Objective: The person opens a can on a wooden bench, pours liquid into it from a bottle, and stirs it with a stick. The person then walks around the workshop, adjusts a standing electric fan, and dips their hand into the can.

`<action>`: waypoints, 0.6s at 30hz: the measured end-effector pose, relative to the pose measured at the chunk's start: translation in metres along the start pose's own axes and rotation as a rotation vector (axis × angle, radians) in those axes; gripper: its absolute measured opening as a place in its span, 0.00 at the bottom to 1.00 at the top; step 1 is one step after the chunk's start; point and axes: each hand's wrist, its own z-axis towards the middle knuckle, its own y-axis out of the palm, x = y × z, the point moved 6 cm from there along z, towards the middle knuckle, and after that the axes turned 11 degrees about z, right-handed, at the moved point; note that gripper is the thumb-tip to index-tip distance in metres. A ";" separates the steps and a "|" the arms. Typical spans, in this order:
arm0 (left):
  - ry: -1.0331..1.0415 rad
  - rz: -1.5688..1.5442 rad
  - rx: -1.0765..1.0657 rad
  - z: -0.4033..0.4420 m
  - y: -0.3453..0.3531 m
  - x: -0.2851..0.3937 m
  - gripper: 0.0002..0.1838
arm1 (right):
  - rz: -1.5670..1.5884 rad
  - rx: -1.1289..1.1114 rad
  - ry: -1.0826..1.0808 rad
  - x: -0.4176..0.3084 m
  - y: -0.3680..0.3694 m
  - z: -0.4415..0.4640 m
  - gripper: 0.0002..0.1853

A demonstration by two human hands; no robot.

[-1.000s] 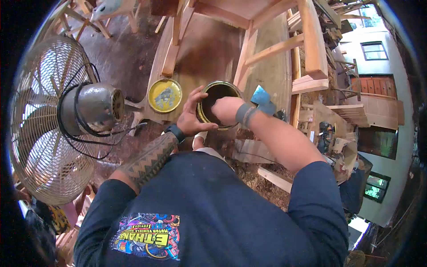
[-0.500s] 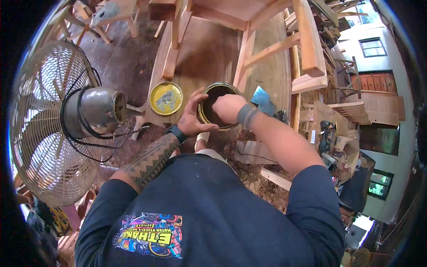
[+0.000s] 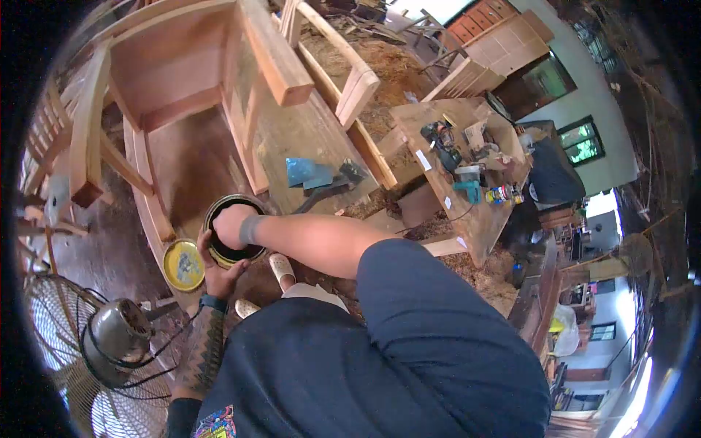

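A round open can with a dark inside stands at the wooden table's near edge. My left hand is wrapped round its lower left side, thumb and fingers against the rim. Over the opening, my right hand reaches down into the can; its fingers are hidden inside, so what they hold cannot be made out. Just left of the can lies a yellow lid with grey residue on it. Blue sheets lie on the table beyond my right forearm.
An unfinished wooden chair rests on the table ahead. A large fan with a loose cable stands at the lower left. On the right, a workbench carries power tools and small containers. Loose wood pieces and shavings surround it.
The view has swung to the right, so the can, lid and fan appear further left and lower, and more of the workbench shows. My left hand still holds the can; my right is still inside.
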 end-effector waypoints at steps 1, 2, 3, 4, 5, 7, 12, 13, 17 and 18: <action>0.017 0.021 0.017 0.000 0.000 -0.001 0.62 | -0.017 -0.038 -0.055 0.005 0.003 -0.002 0.16; 0.033 0.038 0.036 0.001 0.001 -0.003 0.62 | 0.015 -0.052 -0.047 0.011 0.007 -0.006 0.15; 0.028 0.025 0.029 -0.001 0.001 -0.009 0.62 | 0.046 -0.065 -0.039 0.013 0.012 -0.011 0.15; 0.022 0.011 0.021 -0.001 0.000 -0.013 0.62 | -0.017 -0.100 -0.080 0.005 0.010 -0.024 0.15; 0.013 -0.001 0.015 -0.002 0.002 -0.017 0.61 | -0.020 -0.078 -0.147 0.007 0.017 -0.022 0.15; -0.003 -0.025 0.004 -0.002 0.004 -0.013 0.60 | -0.111 -0.177 -0.151 0.000 0.007 -0.018 0.17; 0.094 0.159 0.007 0.001 0.000 -0.005 0.52 | -0.242 -0.293 -0.242 -0.013 0.007 -0.007 0.17; 0.084 0.146 0.007 0.001 -0.001 -0.006 0.52 | -0.280 -0.326 -0.264 -0.016 0.007 -0.007 0.17; -0.027 -0.023 0.009 0.001 0.000 -0.009 0.57 | -0.363 -0.370 -0.304 -0.013 0.010 -0.019 0.18; -0.013 0.001 -0.020 0.001 0.000 -0.013 0.56 | -0.386 -0.404 -0.247 -0.012 0.011 -0.020 0.18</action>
